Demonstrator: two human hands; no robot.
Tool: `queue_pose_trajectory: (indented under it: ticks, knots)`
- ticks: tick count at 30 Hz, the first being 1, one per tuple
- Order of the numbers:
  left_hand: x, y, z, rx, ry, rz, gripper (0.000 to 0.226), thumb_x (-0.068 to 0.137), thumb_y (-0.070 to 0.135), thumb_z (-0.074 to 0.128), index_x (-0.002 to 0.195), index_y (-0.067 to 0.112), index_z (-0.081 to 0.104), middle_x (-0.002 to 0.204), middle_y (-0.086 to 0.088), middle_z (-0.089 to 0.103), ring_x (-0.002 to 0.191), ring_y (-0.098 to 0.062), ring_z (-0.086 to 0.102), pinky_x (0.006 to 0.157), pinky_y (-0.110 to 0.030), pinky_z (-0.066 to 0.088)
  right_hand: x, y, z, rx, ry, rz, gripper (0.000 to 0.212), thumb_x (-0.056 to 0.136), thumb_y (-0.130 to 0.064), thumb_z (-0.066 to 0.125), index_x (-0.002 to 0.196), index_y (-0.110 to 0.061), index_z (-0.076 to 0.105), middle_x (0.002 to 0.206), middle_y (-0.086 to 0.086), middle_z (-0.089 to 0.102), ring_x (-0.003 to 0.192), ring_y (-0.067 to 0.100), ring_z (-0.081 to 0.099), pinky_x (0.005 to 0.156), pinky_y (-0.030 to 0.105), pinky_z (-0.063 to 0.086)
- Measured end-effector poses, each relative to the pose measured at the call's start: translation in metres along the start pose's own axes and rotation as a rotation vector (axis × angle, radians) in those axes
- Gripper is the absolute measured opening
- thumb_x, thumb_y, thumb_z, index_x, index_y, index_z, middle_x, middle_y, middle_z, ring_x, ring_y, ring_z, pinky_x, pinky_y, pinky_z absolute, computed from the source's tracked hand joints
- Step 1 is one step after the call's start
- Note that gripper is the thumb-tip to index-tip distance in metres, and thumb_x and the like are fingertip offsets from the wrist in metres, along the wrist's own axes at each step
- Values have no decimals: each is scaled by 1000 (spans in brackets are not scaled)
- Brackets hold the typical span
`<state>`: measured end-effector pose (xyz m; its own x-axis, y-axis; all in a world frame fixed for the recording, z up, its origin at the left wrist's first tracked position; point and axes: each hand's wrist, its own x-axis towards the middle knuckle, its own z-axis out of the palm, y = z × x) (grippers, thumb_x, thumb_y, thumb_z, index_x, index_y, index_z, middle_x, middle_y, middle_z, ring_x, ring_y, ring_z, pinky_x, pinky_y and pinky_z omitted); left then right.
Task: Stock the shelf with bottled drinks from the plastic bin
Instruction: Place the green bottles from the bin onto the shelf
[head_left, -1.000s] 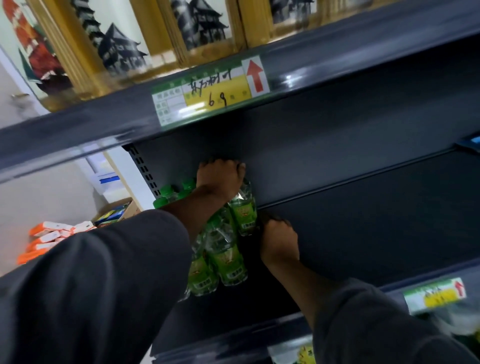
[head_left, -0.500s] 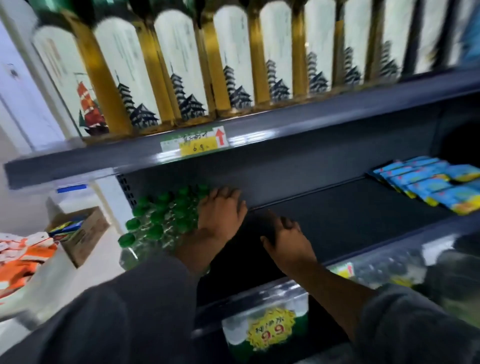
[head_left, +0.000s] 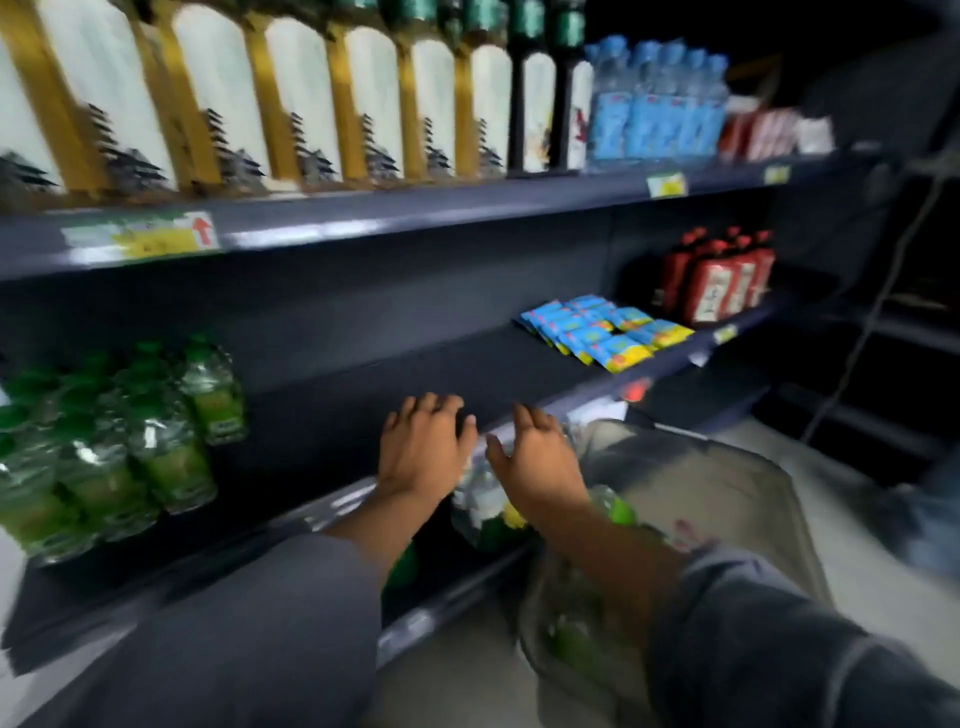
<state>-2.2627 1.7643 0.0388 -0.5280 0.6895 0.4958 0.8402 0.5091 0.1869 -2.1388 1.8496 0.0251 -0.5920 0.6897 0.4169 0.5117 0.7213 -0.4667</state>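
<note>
**Between loads: both hands empty at the shelf's front edge**

Both hands hover at the front edge of the middle shelf, holding nothing. The left hand has its fingers loosely spread, slightly bent, palm down; the right hand is likewise relaxed, thumb out toward the left one. The stocked green-capped bottles stand in a tight block at the shelf's left end, well apart from the hands. More green-capped bottles lie in the plastic bin on the floor, below the right forearm; blur hides how many.

The step in hand looks like the trip to the bin for another load. The next move calls for reaching down, gripping bottles there, then setting them upright just beside the block's right side, where the shelf lies bare up to the blue packets.
</note>
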Motion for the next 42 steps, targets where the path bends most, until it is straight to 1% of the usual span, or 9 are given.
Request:
queue_pose_trajectory:
  ticks: [4, 12, 20, 24, 28, 31, 35, 38, 42]
  knots:
    - [-24, 53, 29, -84, -67, 48, 34, 93, 43, 56, 117, 22, 67, 110, -9, 68, 107, -33, 59, 88, -42, 50, -33, 54, -31, -61, -58, 115, 58, 94, -37, 57, 145, -12, 46, 141, 16, 52, 129, 37, 45, 104, 43, 43]
    - [-54, 128, 80, -206, -237, 134, 30, 94, 43, 51, 116, 27, 64, 115, -2, 65, 106, -27, 61, 82, -37, 52, -84, 157, -66, -185, -158, 265, 48, 98, -32, 56, 145, -29, 49, 141, 11, 55, 125, 37, 50, 100, 43, 45]
    - [-86, 167, 140, -237, -417, 128, 27, 95, 39, 54, 114, 23, 65, 113, -4, 66, 97, -26, 66, 77, -35, 55, -116, 216, -21, -244, -260, 450, 46, 97, -30, 54, 142, -33, 47, 147, 13, 46, 132, 41, 46, 106, 48, 40]
    - [-101, 176, 181, -221, -723, 32, 39, 93, 42, 60, 126, 21, 59, 127, -10, 63, 116, -33, 60, 91, -41, 51, -133, 242, 2, -201, -515, 649, 55, 100, -32, 51, 150, -42, 30, 157, 20, 27, 140, 47, 33, 114, 53, 30]
    - [-126, 186, 234, -230, -937, -77, 67, 91, 43, 65, 147, 16, 40, 150, -17, 44, 139, -37, 41, 113, -44, 35, -165, 262, 27, -183, -660, 778, 69, 97, -23, 55, 155, -38, 19, 158, 25, 18, 142, 48, 28, 115, 53, 31]
    - [-132, 198, 260, -305, -926, -145, 79, 91, 35, 66, 156, 18, 24, 154, -21, 38, 143, -38, 33, 116, -44, 30, -184, 279, 42, -172, -698, 814, 66, 99, -27, 54, 156, -36, 22, 158, 24, 18, 141, 45, 30, 111, 50, 35]
    - [-117, 214, 276, -276, -744, -101, 81, 93, 39, 63, 159, 25, 17, 153, -20, 35, 139, -39, 37, 109, -48, 38, -182, 299, 58, -195, -664, 763, 65, 98, -26, 54, 155, -29, 23, 156, 30, 21, 136, 50, 38, 106, 53, 42]
    - [-98, 229, 291, -316, -667, -64, 75, 95, 36, 62, 157, 32, 21, 156, -17, 31, 141, -38, 35, 108, -50, 40, -176, 303, 59, -277, -712, 717, 57, 102, -24, 48, 155, -18, 28, 154, 28, 29, 138, 49, 35, 108, 55, 38]
    - [-78, 236, 309, -246, -657, 11, 54, 95, 30, 60, 146, 33, 43, 149, -13, 36, 135, -36, 39, 101, -49, 46, -175, 307, 50, -317, -740, 697, 66, 98, -20, 59, 154, -13, 25, 153, 27, 28, 140, 48, 31, 112, 54, 37]
